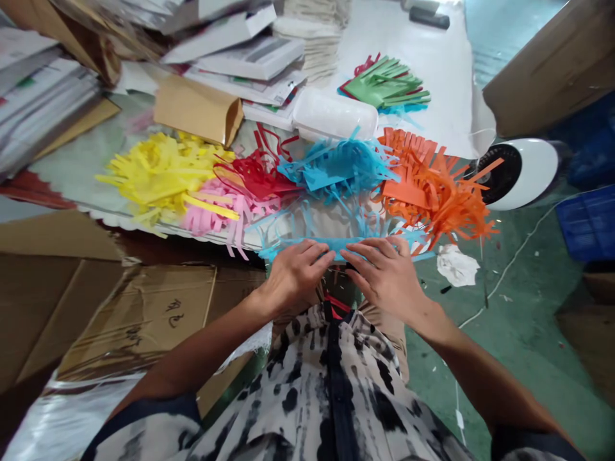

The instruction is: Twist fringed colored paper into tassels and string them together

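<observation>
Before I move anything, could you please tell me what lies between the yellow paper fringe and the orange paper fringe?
Between the yellow fringe and the orange fringe lie pink fringe, red fringe and blue fringe, in the head view.

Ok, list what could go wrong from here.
The fringed blue paper under the left hand and right hand might tear, or tangle with the blue pile behind it. The orange paper pokes past the table, so some could drop to the floor.

Fingers (375,251) hide part of the blue strip (339,246); the left edge crops stacked papers (50,99).
</observation>
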A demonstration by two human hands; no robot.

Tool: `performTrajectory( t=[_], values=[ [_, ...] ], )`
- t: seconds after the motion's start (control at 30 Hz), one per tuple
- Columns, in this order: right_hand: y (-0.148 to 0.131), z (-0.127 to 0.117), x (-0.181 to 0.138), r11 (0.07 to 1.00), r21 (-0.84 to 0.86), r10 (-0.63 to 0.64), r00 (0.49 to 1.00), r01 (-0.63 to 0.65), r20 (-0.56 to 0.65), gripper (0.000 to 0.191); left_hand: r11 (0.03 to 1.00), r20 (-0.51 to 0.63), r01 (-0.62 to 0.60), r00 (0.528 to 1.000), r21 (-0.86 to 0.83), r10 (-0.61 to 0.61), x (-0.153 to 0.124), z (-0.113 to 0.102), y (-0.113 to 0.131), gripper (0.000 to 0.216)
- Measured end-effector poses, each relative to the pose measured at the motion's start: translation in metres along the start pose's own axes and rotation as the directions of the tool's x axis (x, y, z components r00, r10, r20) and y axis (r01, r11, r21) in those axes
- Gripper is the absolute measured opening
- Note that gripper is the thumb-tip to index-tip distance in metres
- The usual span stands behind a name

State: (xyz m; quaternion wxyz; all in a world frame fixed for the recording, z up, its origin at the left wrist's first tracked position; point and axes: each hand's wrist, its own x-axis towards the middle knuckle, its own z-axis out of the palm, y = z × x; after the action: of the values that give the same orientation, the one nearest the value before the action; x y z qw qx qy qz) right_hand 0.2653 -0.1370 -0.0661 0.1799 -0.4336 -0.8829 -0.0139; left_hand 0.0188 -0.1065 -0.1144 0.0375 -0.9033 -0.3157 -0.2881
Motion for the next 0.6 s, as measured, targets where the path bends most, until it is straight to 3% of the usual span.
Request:
performTrajectory(
  t=[0.13,0.3,0.43,0.6],
  values=[
    [0.014,0.022,0.001,0.989,0.134,0.052,0.998,-0.057,0.046,0.02,0.992,0.083,0.103,0.992,-0.072,-0.096,-0.003,-0.012,-0.006,0.014],
    [0.02,0.019,0.005,0.937,0.238,0.241,0.966,-0.256,0.091,0.022,0.919,0.203,0.334,0.934,-0.211,-0.293,0.001,-0.031,-0.021,0.021],
    [0.004,0.021,0.014,0.925,0.087,0.363,0.927,-0.371,0.095,0.024,0.907,0.271,0.42,0.878,-0.037,-0.395,0.008,-0.029,-0.027,0.024],
    [-0.007,0.027,0.024,0.906,-0.189,0.401,0.91,-0.377,0.103,0.027,0.923,0.29,0.378,0.877,0.074,-0.382,0.016,-0.025,-0.029,0.024]
  ],
)
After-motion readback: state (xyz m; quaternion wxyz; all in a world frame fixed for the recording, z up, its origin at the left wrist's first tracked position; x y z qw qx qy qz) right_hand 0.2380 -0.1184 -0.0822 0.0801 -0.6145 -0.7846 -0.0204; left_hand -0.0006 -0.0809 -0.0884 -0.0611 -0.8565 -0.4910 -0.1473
